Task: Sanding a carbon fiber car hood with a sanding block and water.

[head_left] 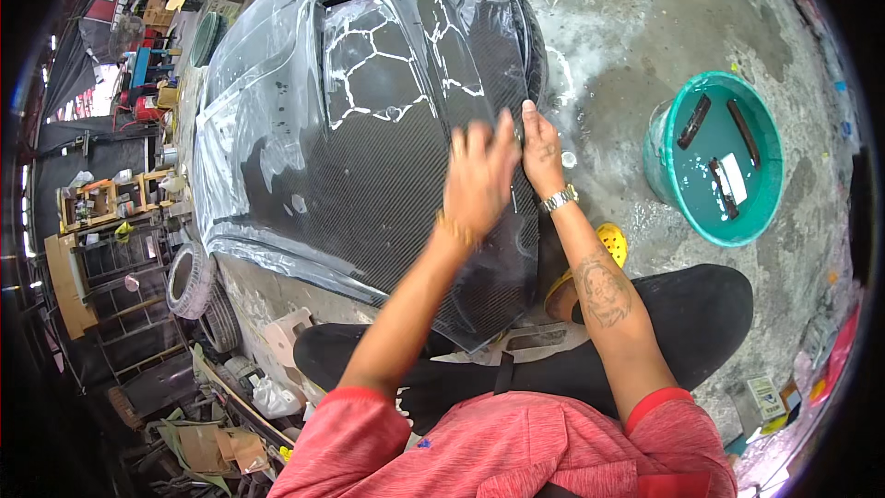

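Observation:
A dark, wet carbon-fibre car hood (378,189) lies in front of me, with white suds and filmy streaks over it. My left hand (477,180) is on its right part, the fingers smeared by motion; anything under them is hidden. Beside it, my right hand (542,149) holds the hood's right edge, thumb pointing up and the other fingers out of sight around the edge. Cut into the hood's far part is a vent recess (378,60) with suds running in lines. A narrower recess (447,41) is to its right.
On the concrete floor at right stands a green tub (659,152) of water holding several dark blocks and a white piece. A tire (191,278) and a metal rack (129,314) are at left. A yellow clog (612,244) shows near my right forearm.

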The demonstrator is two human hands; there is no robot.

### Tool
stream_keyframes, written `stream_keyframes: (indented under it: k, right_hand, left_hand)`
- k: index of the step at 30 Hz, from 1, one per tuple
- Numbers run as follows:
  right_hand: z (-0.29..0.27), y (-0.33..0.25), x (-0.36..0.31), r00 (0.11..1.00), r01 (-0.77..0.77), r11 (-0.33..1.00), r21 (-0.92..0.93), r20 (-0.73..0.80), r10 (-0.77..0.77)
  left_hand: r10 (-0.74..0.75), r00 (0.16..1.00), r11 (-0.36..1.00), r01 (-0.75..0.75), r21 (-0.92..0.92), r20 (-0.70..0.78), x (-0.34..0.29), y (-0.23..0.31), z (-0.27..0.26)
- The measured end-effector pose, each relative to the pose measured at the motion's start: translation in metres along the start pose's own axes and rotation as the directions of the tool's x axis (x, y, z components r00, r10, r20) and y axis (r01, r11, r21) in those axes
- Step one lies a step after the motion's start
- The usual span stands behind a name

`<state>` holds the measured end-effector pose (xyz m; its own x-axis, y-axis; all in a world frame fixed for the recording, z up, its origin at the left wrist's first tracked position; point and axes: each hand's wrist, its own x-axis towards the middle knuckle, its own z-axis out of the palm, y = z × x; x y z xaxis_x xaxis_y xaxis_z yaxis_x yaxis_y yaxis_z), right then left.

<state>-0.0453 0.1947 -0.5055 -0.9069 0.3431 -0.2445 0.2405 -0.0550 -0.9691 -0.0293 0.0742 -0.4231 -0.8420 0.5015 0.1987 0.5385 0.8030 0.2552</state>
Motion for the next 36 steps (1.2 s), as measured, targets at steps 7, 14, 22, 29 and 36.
stream_keyframes:
  k: [7,14,22,29,36]
  right_hand:
    - [-0.003,-0.006,0.002,1.0,0.01,1.0,-0.011,0.015,-0.01]
    - [-0.002,0.018,0.012,0.999,0.025,0.999,0.028,-0.038,-0.024]
    - [-0.009,0.016,0.006,1.0,0.007,0.999,-0.034,0.015,-0.007]
    - [-0.011,0.017,0.018,0.998,0.061,0.996,-0.06,-0.003,-0.061]
    - [-0.009,0.011,0.001,0.996,0.082,0.994,0.069,-0.026,-0.081]
  left_hand:
    - [0.016,0.982,0.977,0.025,0.211,-0.188,0.135,-0.065,-0.006]
    - [-0.017,0.983,0.814,0.12,0.568,-0.183,0.086,-0.049,0.025]
    - [-0.207,0.959,0.829,0.278,0.485,-0.196,0.135,-0.063,0.013]
    - [-0.185,0.951,0.84,0.284,0.463,-0.248,0.134,-0.064,0.024]
    - [-0.133,0.935,0.908,0.249,0.338,-0.329,0.062,-0.023,0.015]
